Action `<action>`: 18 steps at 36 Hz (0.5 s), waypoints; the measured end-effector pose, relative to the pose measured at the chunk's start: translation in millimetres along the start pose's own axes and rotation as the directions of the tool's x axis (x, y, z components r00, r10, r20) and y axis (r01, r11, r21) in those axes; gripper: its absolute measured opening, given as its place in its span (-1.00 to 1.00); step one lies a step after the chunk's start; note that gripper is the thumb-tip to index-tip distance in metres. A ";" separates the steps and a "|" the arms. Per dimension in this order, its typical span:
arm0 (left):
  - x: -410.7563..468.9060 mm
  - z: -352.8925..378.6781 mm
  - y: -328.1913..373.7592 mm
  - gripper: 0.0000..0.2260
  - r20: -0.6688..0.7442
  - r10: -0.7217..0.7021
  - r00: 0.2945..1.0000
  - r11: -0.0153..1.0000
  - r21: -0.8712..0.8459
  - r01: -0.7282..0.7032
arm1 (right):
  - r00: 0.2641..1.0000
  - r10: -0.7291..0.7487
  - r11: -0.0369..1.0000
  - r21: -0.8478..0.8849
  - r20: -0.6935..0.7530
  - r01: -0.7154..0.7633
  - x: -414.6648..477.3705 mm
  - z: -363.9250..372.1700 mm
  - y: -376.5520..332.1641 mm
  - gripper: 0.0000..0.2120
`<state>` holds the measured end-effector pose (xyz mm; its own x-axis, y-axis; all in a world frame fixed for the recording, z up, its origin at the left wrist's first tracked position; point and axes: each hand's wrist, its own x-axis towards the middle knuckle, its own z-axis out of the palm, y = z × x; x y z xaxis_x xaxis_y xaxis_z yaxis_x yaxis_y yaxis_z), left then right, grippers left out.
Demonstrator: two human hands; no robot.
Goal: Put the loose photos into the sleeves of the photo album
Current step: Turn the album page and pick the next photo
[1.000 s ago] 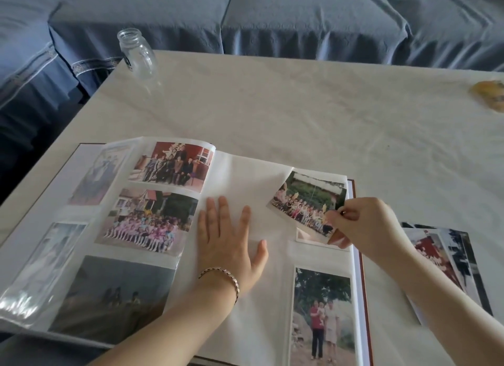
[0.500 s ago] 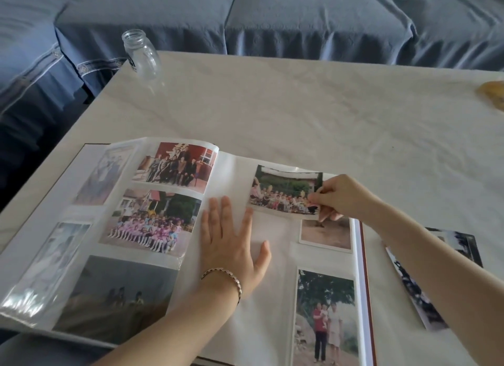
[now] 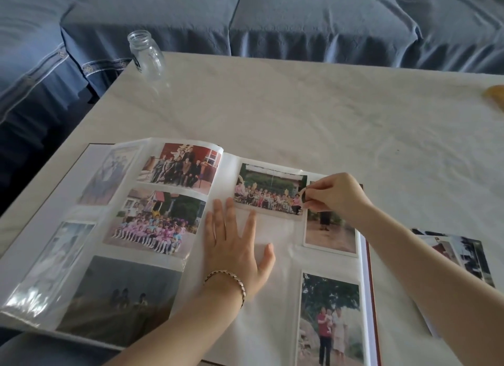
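My right hand (image 3: 335, 193) pinched the right edge of the group photo (image 3: 268, 191) at the top of the right page of the photo album (image 3: 272, 324). My left hand (image 3: 234, 245) lay flat on that page, fingers straight. The loose photos (image 3: 458, 253) lay on the tabletop (image 3: 300, 106), just beside the album.

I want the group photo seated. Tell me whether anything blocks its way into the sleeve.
Nothing visible does. The right hand pinches the group photo at its right edge; the album page left of it is bare. The left hand lies flat below, fingertips at the photo's lower edge, not in its path.
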<state>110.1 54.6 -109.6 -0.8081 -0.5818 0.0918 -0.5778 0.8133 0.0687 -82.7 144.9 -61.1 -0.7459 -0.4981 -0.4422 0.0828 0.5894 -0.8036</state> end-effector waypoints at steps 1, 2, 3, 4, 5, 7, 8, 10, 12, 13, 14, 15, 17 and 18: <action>0.1 0.1 0.1 -0.43 0.001 0.000 1.000 1.000 0.000 0.000 | 1.000 -0.004 1.000 -0.011 0.008 0.004 0.2 3.4 -1.7 -0.92; 0.2 -0.1 0.2 -0.42 0.004 -0.001 1.000 1.000 0.001 0.001 | 1.000 -0.011 0.999 -0.033 0.016 0.011 0.6 7.1 -3.9 -0.91; 0.3 -0.4 0.2 -0.42 0.008 -0.002 1.000 1.000 0.002 0.002 | 1.000 -0.020 0.998 -0.062 0.022 0.021 1.1 10.9 -6.8 -0.90; 0.5 -0.9 0.1 -0.42 0.013 -0.002 1.000 1.000 0.004 0.002 | 0.999 -0.027 0.996 -0.080 0.028 0.029 1.2 14.7 -10.3 -0.87; 0.6 -1.5 0.2 -0.42 0.016 0.000 1.000 1.000 0.005 0.000 | 0.999 -0.023 0.997 -0.076 0.038 0.026 1.3 18.2 -14.1 -0.84; 0.7 -2.9 0.2 -0.42 0.023 0.002 1.000 1.000 0.006 -0.002 | 0.998 0.019 1.000 -0.020 0.060 -0.018 1.9 23.5 -20.3 -0.79; 0.7 -3.3 0.2 -0.42 0.026 0.003 1.000 1.000 0.009 -0.003 | 0.997 0.045 0.999 0.013 0.067 -0.046 1.9 24.8 -22.6 -0.79; 0.5 -3.8 0.4 -0.43 0.033 0.003 0.999 1.000 0.015 -0.003 | 0.992 0.095 0.991 0.085 0.083 -0.102 -0.8 24.6 -25.9 -0.84; 0.5 -4.7 0.9 -0.43 0.043 0.000 0.999 1.000 0.015 0.000 | 0.990 0.104 0.984 0.136 0.092 -0.116 -3.6 23.3 -25.2 -0.90; 0.5 -4.5 0.8 -0.43 0.047 0.000 0.999 1.000 0.014 0.000 | 0.992 0.095 0.984 0.146 0.080 -0.106 -4.7 23.3 -23.6 -0.90; 0.5 -4.3 0.7 -0.43 0.052 0.000 0.999 1.000 0.010 0.000 | 0.995 0.084 0.986 0.142 0.052 -0.091 -5.8 24.1 -21.8 -0.88; 0.5 -4.4 0.8 -0.42 0.060 -0.001 0.998 1.000 0.006 0.001 | 0.998 0.063 0.991 0.116 0.012 -0.064 -5.8 25.7 -19.2 -0.87; 0.6 -4.2 1.1 -0.43 0.067 -0.004 0.998 1.000 0.004 0.004 | 0.997 -0.004 0.999 0.034 -0.078 0.007 -8.4 30.9 -15.5 -0.83; 0.7 -4.3 1.0 -0.43 0.069 -0.006 0.998 1.000 0.000 0.006 | 0.992 -0.043 0.999 0.002 -0.119 0.044 -10.7 34.0 -14.1 -0.80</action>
<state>109.5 55.0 -105.2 -0.8107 -0.5851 0.0222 -0.5826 0.8098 0.0692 -53.4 120.3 -58.6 -0.8224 -0.4436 -0.3562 0.0512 0.5658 -0.8229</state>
